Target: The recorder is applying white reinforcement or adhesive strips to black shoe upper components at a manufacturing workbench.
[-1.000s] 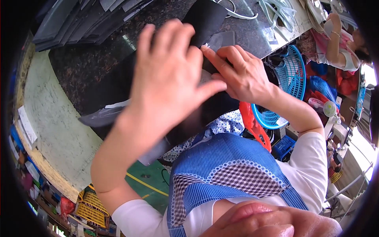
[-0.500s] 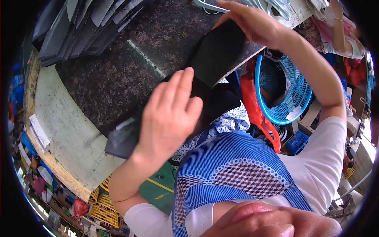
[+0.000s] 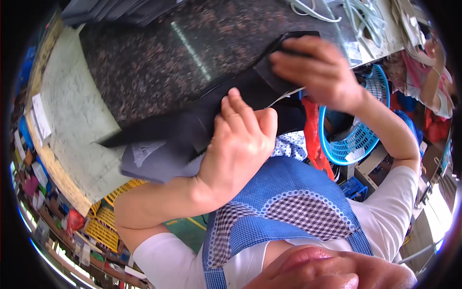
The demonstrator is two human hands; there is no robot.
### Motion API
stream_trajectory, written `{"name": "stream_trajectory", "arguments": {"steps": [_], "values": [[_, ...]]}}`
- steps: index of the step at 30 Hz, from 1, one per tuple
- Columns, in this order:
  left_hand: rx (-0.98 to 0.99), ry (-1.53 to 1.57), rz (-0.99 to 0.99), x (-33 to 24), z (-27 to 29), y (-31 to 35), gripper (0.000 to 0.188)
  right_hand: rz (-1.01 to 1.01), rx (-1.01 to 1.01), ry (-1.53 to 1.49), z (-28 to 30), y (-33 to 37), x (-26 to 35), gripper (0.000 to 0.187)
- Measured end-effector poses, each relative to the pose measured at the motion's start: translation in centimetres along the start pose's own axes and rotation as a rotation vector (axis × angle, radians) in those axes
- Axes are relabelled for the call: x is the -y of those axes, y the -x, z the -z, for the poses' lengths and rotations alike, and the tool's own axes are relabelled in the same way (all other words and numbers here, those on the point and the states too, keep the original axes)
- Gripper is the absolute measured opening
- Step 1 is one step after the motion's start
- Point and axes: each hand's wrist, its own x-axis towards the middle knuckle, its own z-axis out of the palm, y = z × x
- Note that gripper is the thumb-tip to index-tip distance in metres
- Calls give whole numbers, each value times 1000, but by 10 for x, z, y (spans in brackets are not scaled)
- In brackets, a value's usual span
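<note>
Looking down past the blue checked apron (image 3: 274,192), we found both hands at work on a long black piece (image 3: 192,115) lying aslant along the near edge of the bench (image 3: 139,62). The left hand (image 3: 238,142) lay over its middle, fingers together and stretched forward, thumb beside them; whether it pinched or only pressed, we could not tell. A grey flap (image 3: 168,156) with a pale patch showed under the piece's left end. The right hand (image 3: 320,70) was blurred over the other end, fingers bent across it; its grip could not be read.

We judged the step in hand to be laying or smoothing the piece lengthwise. A next move would call for the left hand to steady the middle while the right brought its end into line.

Beyond, we noted pale straps (image 3: 365,26) and a stack of dark pieces (image 3: 115,10).
</note>
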Motion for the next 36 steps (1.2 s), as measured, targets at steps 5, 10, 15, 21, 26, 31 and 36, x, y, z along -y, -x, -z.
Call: {"name": "stream_trajectory", "arguments": {"steps": [5, 10, 15, 21, 26, 31, 36], "values": [[-111, 66, 106, 17, -6, 5, 10, -62, 37, -290, 1, -27, 15, 40], [-89, 787, 251, 105, -13, 21, 15, -511, 147, -794, -10, -51, 16, 20], [-297, 458, -160, 96, -34, 49, 19, -7, 144, -600, -16, -71, 32, 41], [-29, 905, 240, 117, -32, 81, 30, -48, 191, -431, -9, -76, 35, 42], [17, 1002, 292, 124, -39, 79, 27, -144, 153, -499, -42, -120, 86, 38], [-18, 680, 77, 131, -34, 97, 25, -60, 141, -489, -47, -109, 79, 47], [-245, 287, -92, 111, -48, 121, 42, 84, 251, -398, -43, -107, 76, 47]]}}
